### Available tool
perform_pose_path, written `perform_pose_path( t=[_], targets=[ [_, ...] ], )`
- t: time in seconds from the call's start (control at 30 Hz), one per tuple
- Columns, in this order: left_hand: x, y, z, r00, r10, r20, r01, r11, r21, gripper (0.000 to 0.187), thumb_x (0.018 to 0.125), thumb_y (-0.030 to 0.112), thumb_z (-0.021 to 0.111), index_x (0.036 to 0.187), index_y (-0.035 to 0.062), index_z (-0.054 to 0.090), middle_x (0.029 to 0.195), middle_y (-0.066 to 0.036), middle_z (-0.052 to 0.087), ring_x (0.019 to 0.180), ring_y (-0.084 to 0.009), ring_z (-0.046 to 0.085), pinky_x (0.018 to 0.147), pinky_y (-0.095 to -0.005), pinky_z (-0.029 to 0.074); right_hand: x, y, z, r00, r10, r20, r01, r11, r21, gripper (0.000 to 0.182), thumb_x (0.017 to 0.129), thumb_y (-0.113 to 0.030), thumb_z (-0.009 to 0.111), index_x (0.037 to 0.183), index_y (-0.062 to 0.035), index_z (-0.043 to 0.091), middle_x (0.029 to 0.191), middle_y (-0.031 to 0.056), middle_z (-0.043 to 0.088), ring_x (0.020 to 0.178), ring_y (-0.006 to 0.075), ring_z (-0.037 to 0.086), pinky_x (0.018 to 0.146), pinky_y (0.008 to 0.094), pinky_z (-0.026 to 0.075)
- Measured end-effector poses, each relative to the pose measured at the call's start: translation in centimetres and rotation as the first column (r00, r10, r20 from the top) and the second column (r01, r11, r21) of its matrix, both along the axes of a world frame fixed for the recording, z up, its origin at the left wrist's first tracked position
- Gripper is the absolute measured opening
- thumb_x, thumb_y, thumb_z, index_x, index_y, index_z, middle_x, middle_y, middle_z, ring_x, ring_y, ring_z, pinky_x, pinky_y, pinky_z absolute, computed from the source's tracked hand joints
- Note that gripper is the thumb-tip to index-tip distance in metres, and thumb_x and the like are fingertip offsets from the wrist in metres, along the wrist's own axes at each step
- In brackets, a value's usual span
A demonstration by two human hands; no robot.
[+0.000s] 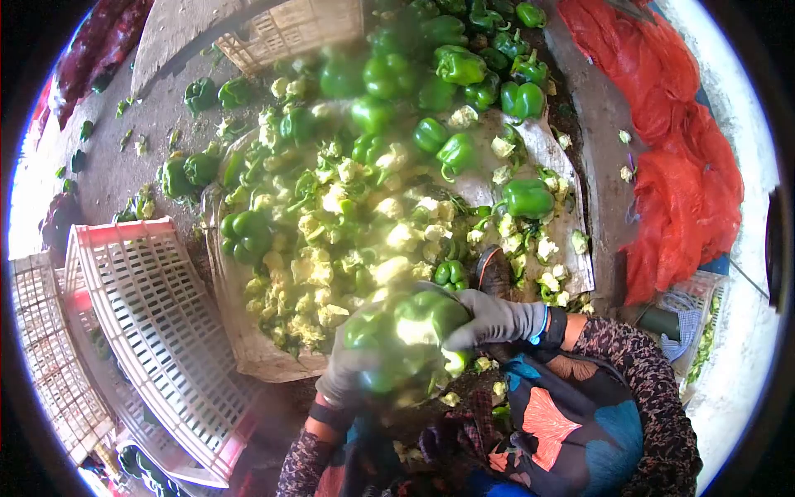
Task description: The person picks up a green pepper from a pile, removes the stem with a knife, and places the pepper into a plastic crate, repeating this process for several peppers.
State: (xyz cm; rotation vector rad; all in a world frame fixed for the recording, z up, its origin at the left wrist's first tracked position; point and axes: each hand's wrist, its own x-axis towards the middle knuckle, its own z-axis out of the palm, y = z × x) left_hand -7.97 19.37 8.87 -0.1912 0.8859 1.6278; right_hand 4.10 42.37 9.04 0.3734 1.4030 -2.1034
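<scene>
Low in the middle of the head view, green bell peppers point(389, 331) are held between my two gloved hands. My left hand point(344, 364), in a grey glove, is curled around their left side, partly blurred. My right hand point(493, 319), also gloved, has its fingers bent against their right side. How many peppers are held is unclear because of blur and glare. Just beyond the hands, pale pepper cores point(319, 269) lie scattered on a light sheet point(286, 366), with whole green peppers point(527, 199) among them.
White plastic crates point(157, 306) stand at the left. Another crate point(290, 33) is at the top, beside a pile of green peppers point(460, 65). Red netting point(683, 174) lies along the right. A shoe point(493, 272) shows just beyond my right hand.
</scene>
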Motion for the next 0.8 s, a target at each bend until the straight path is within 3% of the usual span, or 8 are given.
perform_pose_path(
  t=[0.2,0.3,0.37,0.4,0.43,0.53,0.67,0.8],
  targets=[
    [0.5,-0.8,-1.7,0.984,0.156,-0.085,-0.154,0.988,0.034,0.09,0.074,0.039,0.079,0.149,0.0019,0.044,0.135,-0.012,0.058,0.119,-0.0253,0.06,0.098,-0.041,0.054,-1.2,1.8,1.0,0.96,-0.013,0.281,0.092,0.958,-0.272,0.086,0.082,-0.028,0.08,0.153,-0.0043,0.038,0.085,0.0014,0.062,0.061,0.0085,0.057,0.054,0.0245,0.05],
    [0.1,0.0,-2.2,0.872,0.436,-0.224,-0.438,0.898,0.043,0.087,0.087,0.058,0.069,0.149,0.0031,0.044,0.137,-0.01,0.058,0.125,-0.0247,0.057,0.107,-0.0447,0.048,-2.0,-0.5,1.2,0.974,-0.217,0.069,0.219,0.975,-0.032,0.091,0.083,-0.037,0.081,0.156,-0.006,0.037,0.105,0.0001,0.065,0.086,0.0118,0.061,0.077,0.0285,0.053],
    [-1.1,-0.6,-2.6,0.809,0.565,0.16,-0.584,0.804,0.115,0.077,0.092,0.057,0.065,0.146,0.0042,0.048,0.139,-0.01,0.057,0.125,-0.0248,0.057,0.105,-0.0462,0.049,-2.5,-1.4,1.3,0.951,-0.307,-0.023,0.308,0.951,0.034,0.087,0.084,-0.034,0.081,0.155,-0.0071,0.038,0.106,0.0017,0.067,0.088,0.0151,0.064,0.079,0.031,0.054],
    [-1.0,-1.9,-3.7,0.828,0.552,0.096,-0.553,0.776,0.304,0.065,0.095,0.049,0.064,0.144,0.0093,0.049,0.138,-0.012,0.056,0.124,-0.0265,0.057,0.105,-0.0467,0.051,-2.8,-1.7,1.3,0.914,-0.39,-0.115,0.4,0.913,0.084,0.084,0.085,-0.031,0.08,0.154,-0.0081,0.039,0.107,0.0033,0.068,0.089,0.0184,0.066,0.082,0.0336,0.055],
    [-1.5,-1.7,-2.3,0.824,0.398,-0.403,-0.462,0.884,-0.071,0.068,0.09,0.045,0.073,0.145,0.0145,0.045,0.137,-0.012,0.056,0.124,-0.0272,0.057,0.103,-0.0452,0.054,-3.2,-1.9,1.1,0.86,-0.465,-0.209,0.495,0.861,0.121,0.081,0.085,-0.029,0.08,0.153,-0.0092,0.04,0.108,0.0049,0.07,0.09,0.0218,0.069,0.085,0.0362,0.056],
    [-0.6,-0.6,-0.3,0.937,0.192,-0.291,-0.223,0.972,-0.079,0.077,0.082,0.051,0.081,0.14,0.0153,0.045,0.135,-0.011,0.055,0.119,-0.027,0.059,0.097,-0.041,0.057,-3.6,-0.8,1.8,0.934,0.226,-0.277,0.144,0.47,0.871,0.089,0.079,-0.032,0.084,0.153,-0.0116,0.04,0.132,0.0178,0.062,0.097,0.036,0.072,0.085,0.0397,0.058],
    [0.3,1.2,1.0,0.954,0.095,-0.285,-0.176,0.945,-0.274,0.055,0.096,0.043,0.07,0.132,0.0052,0.051,0.084,0.004,0.059,0.077,-0.0038,0.055,0.063,-0.0242,0.046,-3.5,-2.2,1.3,0.863,0.492,-0.117,0.03,0.181,0.983,0.097,0.071,-0.026,0.086,0.154,-0.0113,0.038,0.131,0.016,0.062,0.092,0.0363,0.072,0.078,0.0418,0.059],
    [0.4,2.0,0.5,0.917,0.253,-0.307,-0.341,0.899,-0.277,0.023,0.097,0.019,0.062,0.115,0.0049,0.062,0.085,-0.003,0.066,0.063,-0.0082,0.059,0.051,-0.0229,0.045,-3.9,-2.0,1.5,0.831,0.521,-0.196,0.079,0.239,0.968,0.099,0.066,-0.021,0.087,0.152,-0.0086,0.04,0.13,0.0179,0.063,0.095,0.0365,0.072,0.08,0.0382,0.059]
  ],
)
